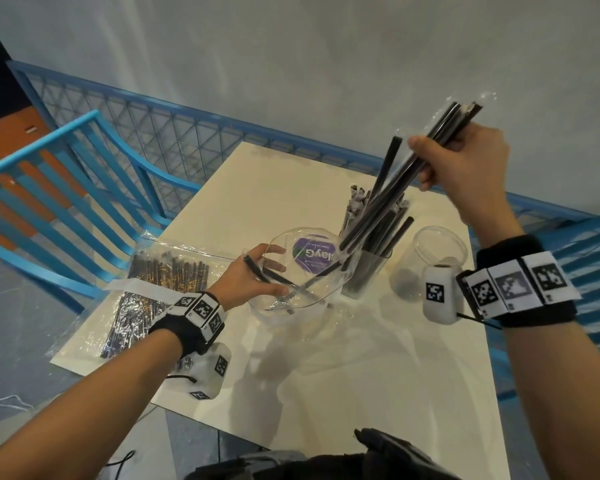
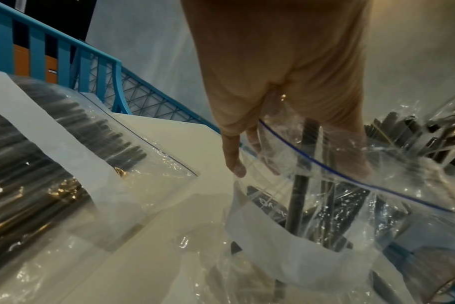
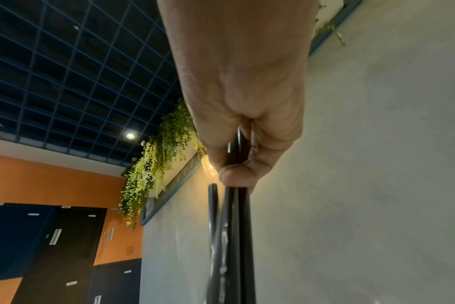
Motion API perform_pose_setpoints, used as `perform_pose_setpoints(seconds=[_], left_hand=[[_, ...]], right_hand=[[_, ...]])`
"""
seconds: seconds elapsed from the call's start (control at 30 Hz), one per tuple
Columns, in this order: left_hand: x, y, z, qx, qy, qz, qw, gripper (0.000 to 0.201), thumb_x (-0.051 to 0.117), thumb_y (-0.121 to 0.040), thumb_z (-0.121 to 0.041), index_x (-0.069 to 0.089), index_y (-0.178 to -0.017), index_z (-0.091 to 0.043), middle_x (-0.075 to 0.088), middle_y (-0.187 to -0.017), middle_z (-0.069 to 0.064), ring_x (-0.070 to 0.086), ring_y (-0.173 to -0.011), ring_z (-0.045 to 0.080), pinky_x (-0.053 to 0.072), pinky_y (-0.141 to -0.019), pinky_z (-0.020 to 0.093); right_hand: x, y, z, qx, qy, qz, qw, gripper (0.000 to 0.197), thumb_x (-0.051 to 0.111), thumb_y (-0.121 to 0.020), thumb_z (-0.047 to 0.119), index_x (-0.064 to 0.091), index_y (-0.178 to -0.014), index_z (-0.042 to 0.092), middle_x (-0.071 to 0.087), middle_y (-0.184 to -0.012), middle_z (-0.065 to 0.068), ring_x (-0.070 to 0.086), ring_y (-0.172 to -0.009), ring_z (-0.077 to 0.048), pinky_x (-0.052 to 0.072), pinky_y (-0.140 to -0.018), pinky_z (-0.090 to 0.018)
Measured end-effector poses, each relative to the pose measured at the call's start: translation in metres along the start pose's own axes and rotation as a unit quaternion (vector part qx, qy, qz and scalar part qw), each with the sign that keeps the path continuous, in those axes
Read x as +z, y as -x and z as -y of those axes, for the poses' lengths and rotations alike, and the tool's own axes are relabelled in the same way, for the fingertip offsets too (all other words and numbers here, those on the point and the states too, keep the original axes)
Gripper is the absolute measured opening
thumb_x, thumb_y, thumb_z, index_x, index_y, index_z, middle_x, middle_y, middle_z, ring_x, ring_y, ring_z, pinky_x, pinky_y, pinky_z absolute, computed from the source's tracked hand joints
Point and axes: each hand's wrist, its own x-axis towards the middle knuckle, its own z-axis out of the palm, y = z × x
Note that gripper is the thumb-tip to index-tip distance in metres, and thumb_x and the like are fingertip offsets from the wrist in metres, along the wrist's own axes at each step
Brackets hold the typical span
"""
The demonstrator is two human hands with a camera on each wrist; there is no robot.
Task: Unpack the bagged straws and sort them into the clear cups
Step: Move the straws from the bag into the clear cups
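Note:
My right hand is raised over the table and grips a bundle of black straws still in clear wrap; the right wrist view shows thumb and fingers curled round the bundle. Its lower ends hang over a clear cup packed with dark straws. A second clear cup stands empty to the right. My left hand is in the mouth of an open zip bag, fingers inside, thumb outside, pinching the bag's wall. A loose black straw lies across those fingers.
Another clear bag of dark straws lies flat on the cream table at the left edge. A blue slatted chair stands left and a blue mesh railing runs behind. Another blue chair is at the right.

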Motion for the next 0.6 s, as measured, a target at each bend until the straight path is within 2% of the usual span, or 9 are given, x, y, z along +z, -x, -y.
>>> perform_pose_setpoints(seconds=[0.1,0.2,0.33,0.47,0.53,0.6], left_hand=[[0.0,0.001,0.001,0.0,0.0,0.001,1.0,0.072,0.089,-0.063,-0.007,0.056,-0.124,-0.025,0.069,-0.109,0.008,0.07,-0.102,0.021,0.055,-0.088,0.029],[0.001,0.002,0.0,0.0,0.001,-0.004,1.0,0.07,0.089,-0.064,-0.006,0.056,-0.123,-0.025,0.069,-0.107,0.007,0.07,-0.1,0.02,0.054,-0.086,0.029],[0.003,0.003,-0.003,-0.001,0.004,0.001,1.0,0.068,0.088,-0.066,-0.007,0.056,-0.123,-0.025,0.07,-0.108,0.006,0.07,-0.099,0.018,0.052,-0.078,0.018],[0.007,0.004,-0.009,0.005,-0.004,0.008,1.0,0.067,0.086,-0.068,-0.005,0.055,-0.123,-0.025,0.07,-0.111,0.01,0.071,-0.097,0.019,0.053,-0.073,0.015],[0.008,0.005,-0.011,0.013,0.008,0.018,1.0,0.069,0.085,-0.069,-0.001,0.052,-0.126,-0.021,0.069,-0.113,0.015,0.072,-0.09,0.017,0.055,-0.072,0.017],[0.009,0.005,-0.012,0.015,0.032,0.011,0.999,0.074,0.085,-0.069,-0.002,0.049,-0.13,-0.022,0.064,-0.115,0.02,0.071,-0.087,0.022,0.057,-0.076,0.023]], right_hand=[[0.006,0.003,-0.012,0.033,-0.012,-0.031,0.999,0.014,0.072,-0.084,0.024,0.063,-0.084,0.013,0.067,-0.066,-0.001,0.063,-0.048,-0.013,0.054,-0.055,-0.031],[0.005,0.002,-0.018,0.068,-0.036,-0.031,0.997,0.012,0.071,-0.085,0.022,0.063,-0.084,0.014,0.068,-0.069,-0.004,0.062,-0.049,-0.013,0.053,-0.054,-0.029],[0.015,0.013,-0.022,0.099,-0.051,0.102,0.989,0.016,0.07,-0.085,0.019,0.064,-0.093,0.006,0.071,-0.083,-0.012,0.06,-0.053,-0.012,0.053,-0.053,-0.025],[0.044,0.032,-0.024,0.109,-0.044,0.173,0.978,0.02,0.071,-0.086,0.019,0.061,-0.098,0.007,0.072,-0.082,-0.007,0.061,-0.053,-0.009,0.052,-0.053,-0.022],[0.055,0.036,-0.024,0.113,-0.054,0.198,0.972,0.022,0.073,-0.085,0.02,0.06,-0.099,0.008,0.073,-0.081,-0.007,0.06,-0.053,-0.01,0.053,-0.054,-0.023],[0.064,0.04,-0.023,0.106,-0.055,0.222,0.968,0.021,0.073,-0.084,0.02,0.061,-0.098,0.01,0.073,-0.082,-0.008,0.061,-0.055,-0.01,0.053,-0.056,-0.025]])
